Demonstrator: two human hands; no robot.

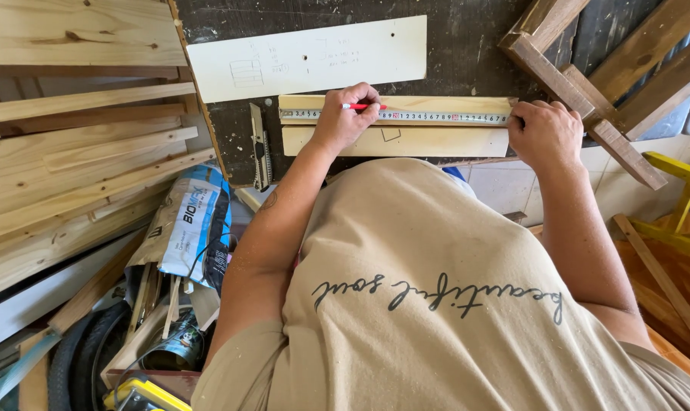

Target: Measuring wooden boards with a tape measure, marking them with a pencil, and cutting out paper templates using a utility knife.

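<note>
Under both hands, tape measure (406,116) (left-right)

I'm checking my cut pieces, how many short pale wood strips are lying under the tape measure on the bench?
2. One strip lies farther from the person, with the tape measure stretched along it. The other strip lies alongside, nearer the person. More may be hidden under the hands.

We note one crumpled paper sack (189,228), white, blue and grey, lower left below the stacked planks (78,152).
</note>
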